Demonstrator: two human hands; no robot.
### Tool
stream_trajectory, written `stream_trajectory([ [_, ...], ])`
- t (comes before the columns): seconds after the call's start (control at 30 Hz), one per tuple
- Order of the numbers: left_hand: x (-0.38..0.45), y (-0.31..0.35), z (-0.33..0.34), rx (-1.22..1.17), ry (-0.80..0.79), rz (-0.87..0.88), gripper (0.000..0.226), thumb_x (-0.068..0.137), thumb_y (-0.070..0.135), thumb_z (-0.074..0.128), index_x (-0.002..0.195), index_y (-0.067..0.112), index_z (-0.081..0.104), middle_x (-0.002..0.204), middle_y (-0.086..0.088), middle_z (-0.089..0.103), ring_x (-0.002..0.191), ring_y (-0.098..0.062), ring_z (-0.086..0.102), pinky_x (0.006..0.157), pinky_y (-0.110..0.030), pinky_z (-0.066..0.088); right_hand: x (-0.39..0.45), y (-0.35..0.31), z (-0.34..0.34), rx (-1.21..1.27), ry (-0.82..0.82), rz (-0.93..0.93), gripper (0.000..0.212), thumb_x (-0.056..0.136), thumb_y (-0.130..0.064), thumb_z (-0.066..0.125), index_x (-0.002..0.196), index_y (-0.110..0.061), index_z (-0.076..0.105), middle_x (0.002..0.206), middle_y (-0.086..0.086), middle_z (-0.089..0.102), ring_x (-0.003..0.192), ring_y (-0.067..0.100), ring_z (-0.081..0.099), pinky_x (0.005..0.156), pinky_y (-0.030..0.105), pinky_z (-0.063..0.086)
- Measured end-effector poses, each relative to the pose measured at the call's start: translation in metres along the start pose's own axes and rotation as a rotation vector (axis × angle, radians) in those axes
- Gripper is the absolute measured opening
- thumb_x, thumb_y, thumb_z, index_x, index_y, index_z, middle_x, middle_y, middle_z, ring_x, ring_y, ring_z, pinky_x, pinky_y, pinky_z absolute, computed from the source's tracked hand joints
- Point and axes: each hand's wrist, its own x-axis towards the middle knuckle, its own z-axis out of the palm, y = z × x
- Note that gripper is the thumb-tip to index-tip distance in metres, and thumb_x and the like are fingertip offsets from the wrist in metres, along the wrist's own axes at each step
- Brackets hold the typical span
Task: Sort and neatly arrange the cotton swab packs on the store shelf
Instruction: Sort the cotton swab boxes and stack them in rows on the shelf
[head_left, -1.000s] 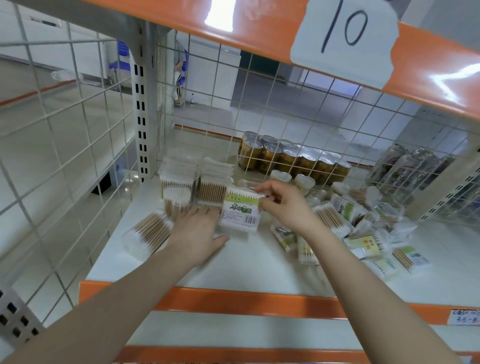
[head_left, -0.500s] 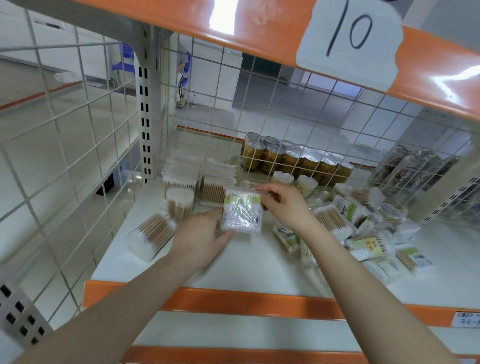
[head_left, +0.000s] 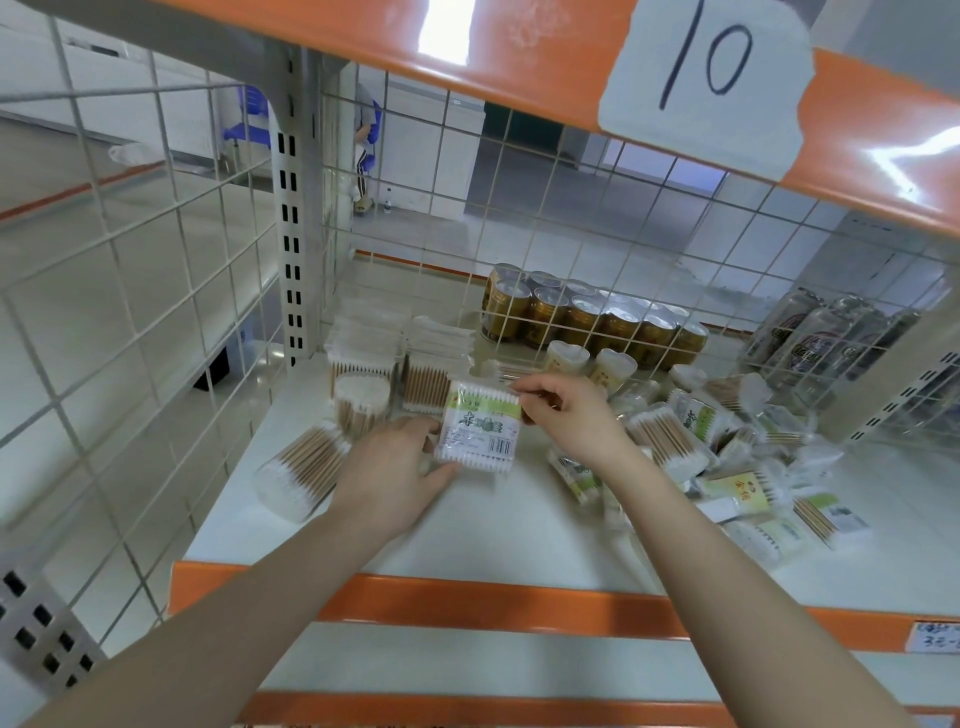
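Note:
A flat cotton swab pack (head_left: 479, 428) with a green-banded label and a barcode stands upright on the white shelf (head_left: 498, 530). My right hand (head_left: 566, 410) pinches its top right corner. My left hand (head_left: 392, 473) holds its left edge and lower corner, thumb under the pack. Behind them, stacked swab packs (head_left: 400, 353) sit in neat rows at the back left. One round tub of swabs (head_left: 362, 397) stands in front of the stacks. A clear pack (head_left: 304, 470) lies on its side at the left.
A jumbled heap of swab packs (head_left: 727, 457) covers the right half of the shelf. Gold cans (head_left: 587, 322) and dark cans (head_left: 826, 338) sit behind the wire mesh back. Wire mesh (head_left: 130, 312) walls the left side. An orange upper shelf edge (head_left: 519, 57) hangs overhead.
The labelled pack has been tipped from slanted to upright. My left hand came off the shelf surface and took hold of the pack's left side. My right hand stayed at the top.

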Motion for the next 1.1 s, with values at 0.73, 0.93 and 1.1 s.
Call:
stream_trajectory([
  [0.73, 0.003, -0.005, -0.002, 0.059, -0.023, -0.039, 0.039, 0.087, 0.034, 0.056, 0.124, 0.023, 0.051, 0.12, 0.003, 0.057, 0.112, -0.017, 0.049, 0.09, -0.027, 0.035, 0.004, 0.011, -0.006, -0.011, 0.045, 0.045, 0.019, 0.085, -0.008, 0.062, 0.1, -0.02, 0.064, 0.085, 0.0, 0.065, 0.076, 0.013, 0.058, 0.071, 0.018, 0.05],
  [0.93, 0.003, -0.007, -0.004, 0.099, 0.054, 0.017, 0.032, 0.086, 0.02, 0.055, 0.118, 0.016, 0.059, 0.117, -0.003, 0.058, 0.107, -0.024, 0.049, 0.087, -0.031, 0.036, 0.001, 0.027, -0.002, -0.283, 0.178, 0.054, 0.024, 0.085, -0.013, 0.059, 0.109, -0.016, 0.063, 0.102, 0.004, 0.064, 0.086, 0.019, 0.058, 0.076, 0.034, 0.049],
  [1.1, 0.006, -0.011, -0.004, 0.153, 0.112, 0.047, 0.026, 0.072, 0.009, 0.068, 0.099, 0.009, 0.07, 0.097, -0.011, 0.064, 0.09, -0.034, 0.056, 0.077, -0.044, 0.045, -0.003, 0.033, 0.01, -0.395, 0.198, 0.054, 0.03, 0.089, -0.014, 0.055, 0.118, -0.015, 0.06, 0.109, 0.013, 0.057, 0.08, 0.021, 0.053, 0.065, 0.027, 0.035],
])
